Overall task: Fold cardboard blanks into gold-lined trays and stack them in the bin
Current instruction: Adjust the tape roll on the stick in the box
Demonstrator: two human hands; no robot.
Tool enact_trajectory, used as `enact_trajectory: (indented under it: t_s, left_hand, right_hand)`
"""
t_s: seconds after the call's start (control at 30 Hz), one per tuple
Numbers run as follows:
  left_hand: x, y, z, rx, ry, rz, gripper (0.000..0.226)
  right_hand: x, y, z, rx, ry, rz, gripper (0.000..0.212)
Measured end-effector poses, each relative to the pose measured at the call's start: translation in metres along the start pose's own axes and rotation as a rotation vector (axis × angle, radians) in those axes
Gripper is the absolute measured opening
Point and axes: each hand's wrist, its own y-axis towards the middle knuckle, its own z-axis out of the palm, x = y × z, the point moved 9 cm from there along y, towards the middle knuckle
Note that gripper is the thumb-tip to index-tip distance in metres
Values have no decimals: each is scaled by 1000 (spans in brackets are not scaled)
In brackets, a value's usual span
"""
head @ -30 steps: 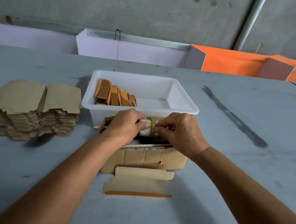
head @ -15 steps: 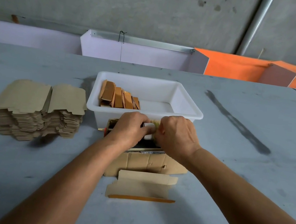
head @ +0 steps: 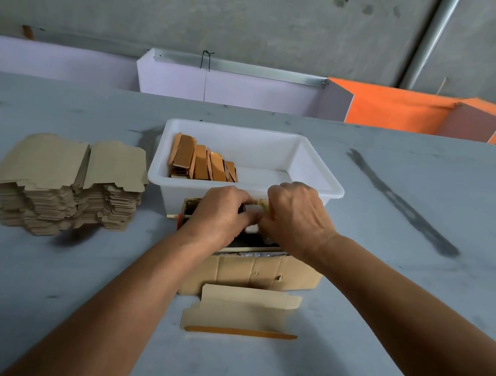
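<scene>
Both hands meet over an open brown cardboard box point(head: 259, 273) just in front of the white bin point(head: 319, 172). My left hand point(head: 223, 213) grips a small white item point(head: 252, 215). My right hand point(head: 297, 217) pinches its yellowish end point(head: 265, 205); what the item is I cannot tell. Several folded gold-lined trays point(head: 202, 163) lean in a row in the bin's left half. A partly folded blank point(head: 241, 312) with a gold strip along its near edge lies flat before the box. A tall stack of flat blanks point(head: 67, 183) stands at the left.
The grey table point(head: 415, 309) carries dark smears at the right. A thin stick point(head: 173, 216) pokes out of the box's left side. White and orange panels point(head: 396, 110) line the table's far edge below a concrete wall.
The view has drifted slightly. My right hand has closed in over the small item toward my left hand, hiding more of it. The blank, bin and stack have not moved.
</scene>
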Motion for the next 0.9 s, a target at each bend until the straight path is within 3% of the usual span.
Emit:
enact_trajectory:
  t_s: [0.2,0.37,0.47,0.63,0.9]
  left_hand:
    - [-1,-1,1,29,-11,12,23]
    - [-2,-4,2,46,37,20,19]
    - [-2,-3,3,62,69,21,24]
    - [-4,0,3,46,40,56,26]
    - [-2,2,7,58,23,42,29]
  right_hand:
    - [-42,6,-5,-71,516,146,12]
    - [-56,-5,6,77,777,105,19]
    - [-46,-9,8,89,678,23,25]
    - [-24,-8,-3,-33,445,-133,15]
    - [-10,-2,-8,12,264,-259,15]
